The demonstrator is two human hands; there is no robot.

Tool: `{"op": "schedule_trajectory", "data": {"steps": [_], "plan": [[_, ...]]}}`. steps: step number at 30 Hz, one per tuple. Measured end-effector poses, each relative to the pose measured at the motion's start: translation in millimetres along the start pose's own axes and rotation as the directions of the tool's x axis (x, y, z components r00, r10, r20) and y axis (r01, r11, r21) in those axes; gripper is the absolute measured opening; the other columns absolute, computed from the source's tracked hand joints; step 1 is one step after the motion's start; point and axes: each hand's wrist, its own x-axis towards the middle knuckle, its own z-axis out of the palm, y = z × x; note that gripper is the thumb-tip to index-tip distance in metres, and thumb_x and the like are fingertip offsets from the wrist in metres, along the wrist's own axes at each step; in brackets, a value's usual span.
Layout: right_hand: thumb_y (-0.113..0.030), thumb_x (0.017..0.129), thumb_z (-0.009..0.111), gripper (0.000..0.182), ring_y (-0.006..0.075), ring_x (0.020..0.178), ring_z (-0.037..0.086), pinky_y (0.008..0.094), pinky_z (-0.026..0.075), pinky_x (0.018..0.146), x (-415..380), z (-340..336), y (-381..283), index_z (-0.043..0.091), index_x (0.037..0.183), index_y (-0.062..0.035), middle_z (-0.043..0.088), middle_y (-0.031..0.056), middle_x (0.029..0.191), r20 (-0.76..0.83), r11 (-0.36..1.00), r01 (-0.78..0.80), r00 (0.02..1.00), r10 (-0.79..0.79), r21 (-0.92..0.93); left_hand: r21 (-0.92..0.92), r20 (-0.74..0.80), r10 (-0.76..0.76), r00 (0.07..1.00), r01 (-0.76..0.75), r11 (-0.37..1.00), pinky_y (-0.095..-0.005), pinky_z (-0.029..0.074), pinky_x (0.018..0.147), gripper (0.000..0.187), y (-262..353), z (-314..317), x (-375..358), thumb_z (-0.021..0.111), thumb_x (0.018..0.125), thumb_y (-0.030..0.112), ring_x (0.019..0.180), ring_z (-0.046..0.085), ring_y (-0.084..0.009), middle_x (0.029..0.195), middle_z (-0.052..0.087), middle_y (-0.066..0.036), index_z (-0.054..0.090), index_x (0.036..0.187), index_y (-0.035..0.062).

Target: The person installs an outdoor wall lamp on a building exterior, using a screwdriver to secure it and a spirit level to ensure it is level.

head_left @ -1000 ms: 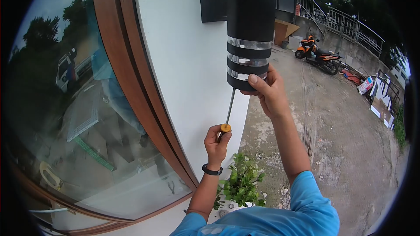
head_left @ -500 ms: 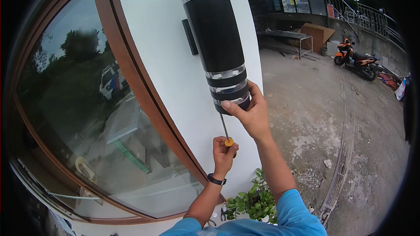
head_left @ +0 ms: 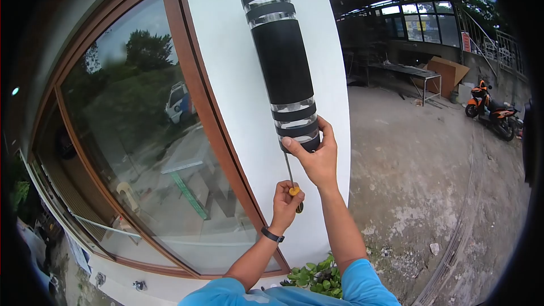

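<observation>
Under the lamp edge (head_left: 306, 146), the screwdriver (head_left: 294, 191) crosses open space.

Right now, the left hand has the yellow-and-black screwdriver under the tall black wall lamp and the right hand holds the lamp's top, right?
No, the head view shows the right hand holding the bottom of the wall lamp.

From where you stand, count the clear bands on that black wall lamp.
6 clear bands: three near the upper end of the lamp, three near its lower end, the lowest partly covered by the right hand.
</observation>
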Motion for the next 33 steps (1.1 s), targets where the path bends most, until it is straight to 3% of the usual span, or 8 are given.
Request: {"op": "schedule_trajectory", "data": {"steps": [3, 6, 10, 17, 20, 27, 31, 33], "plan": [[-0.041, 0.071, 0.092, 0.096, 0.0279, 0.105, 0.068, 0.0343, 0.058, 0.086, 0.7, 0.0, -0.5, 0.045, 0.135, 0.0127, 0.061, 0.0249, 0.119, 0.001, 0.999, -0.007, 1.000, 0.007, -0.034, -0.134, 0.052, -0.239, 0.970, 0.244, 0.960, -0.0280, 0.051, 0.083, 0.024, 22.3, 0.5, -1.3, 0.066, 0.100, 0.009, 0.091, 0.061, -0.0117, 0.104, 0.067, -0.006, 0.060, 0.122, -0.0003], [-0.044, 0.069, 0.091, 0.097, 0.0305, 0.110, 0.066, 0.0365, 0.056, 0.090, 2.4, -2.9, 4.5, 0.046, 0.135, 0.0117, 0.059, 0.0254, 0.121, -0.006, 0.996, 0.002, 1.000, -0.003, -0.092, -0.011, -0.015, -0.162, 0.987, 0.162, 0.987, -0.0283, 0.052, 0.084, 0.026, 14.1, -1.4, 2.8, 0.065, 0.101, 0.014, 0.091, 0.062, -0.0118, 0.104, 0.068, -0.006, 0.065, 0.122, -0.0016], [-0.047, 0.068, 0.091, 0.098, 0.0324, 0.113, 0.064, 0.0382, 0.055, 0.093, 2.0, -3.7, 8.4, 0.046, 0.134, 0.0108, 0.058, 0.0251, 0.123, -0.011, 0.994, 0.015, 1.000, -0.016, -0.108, 0.200, -0.109, -0.063, 0.992, 0.084, 0.976, -0.0254, 0.052, 0.080, 0.020, 10.5, 3.2, 4.6, 0.072, 0.094, 0.005, 0.093, 0.061, -0.0105, 0.106, 0.068, -0.005, 0.066, 0.113, -0.0002], [-0.052, 0.068, 0.091, 0.100, 0.0328, 0.113, 0.065, 0.0388, 0.055, 0.093, 2.4, -5.7, 9.1, 0.047, 0.133, 0.0100, 0.060, 0.0247, 0.121, 0.007, 0.996, 0.016, 1.000, -0.015, -0.084, 0.213, -0.058, -0.067, 0.996, 0.078, 0.974, -0.0242, 0.051, 0.079, 0.023, 16.0, 4.3, 8.1, 0.072, 0.093, 0.001, 0.094, 0.061, -0.0093, 0.111, 0.064, -0.003, 0.063, 0.115, -0.0008], [-0.051, 0.069, 0.090, 0.099, 0.0313, 0.109, 0.067, 0.0367, 0.057, 0.090, 2.3, -4.2, 6.4, 0.047, 0.132, 0.0109, 0.061, 0.0250, 0.118, -0.002, 0.995, 0.017, 1.000, -0.017, -0.101, 0.177, -0.076, -0.093, 0.993, 0.105, 0.979, -0.0242, 0.051, 0.080, 0.024, 19.4, 9.4, 5.6, 0.071, 0.094, 0.001, 0.094, 0.061, -0.0093, 0.111, 0.063, -0.003, 0.063, 0.116, -0.0010], [-0.041, 0.071, 0.090, 0.092, 0.0264, 0.101, 0.068, 0.0338, 0.058, 0.084, 0.7, 1.8, 4.0, 0.046, 0.132, 0.0120, 0.062, 0.0237, 0.115, -0.036, 1.000, -0.001, 0.999, 0.000, -0.015, 0.119, 0.136, -0.128, 0.983, 0.112, 0.987, -0.0273, 0.051, 0.082, 0.029, 19.4, 5.5, 6.0, 0.058, 0.104, 0.013, 0.091, 0.060, -0.0122, 0.104, 0.061, -0.005, 0.058, 0.130, 0.0015], [-0.041, 0.072, 0.090, 0.091, 0.0259, 0.101, 0.069, 0.0335, 0.058, 0.084, -0.9, 3.3, 8.7, 0.047, 0.132, 0.0114, 0.062, 0.0234, 0.115, -0.064, 0.998, 0.029, 0.997, -0.032, -0.050, -0.053, 0.213, -0.167, 0.963, 0.182, 0.982, -0.0285, 0.050, 0.081, 0.037, 24.8, -4.0, 11.9, 0.043, 0.110, 0.028, 0.087, 0.057, -0.0134, 0.102, 0.059, -0.006, 0.057, 0.132, 0.0015], [-0.042, 0.073, 0.090, 0.090, 0.0254, 0.099, 0.069, 0.0329, 0.059, 0.083, 1.7, 4.8, 10.1, 0.047, 0.131, 0.0112, 0.063, 0.0229, 0.113, -0.069, 0.996, 0.048, 0.996, -0.054, -0.082, -0.115, 0.214, -0.180, 0.960, 0.208, 0.971, -0.0294, 0.051, 0.082, 0.034, 20.5, -8.7, 12.7, 0.047, 0.109, 0.025, 0.088, 0.060, -0.0144, 0.102, 0.063, -0.007, 0.059, 0.129, 0.0000]]}}
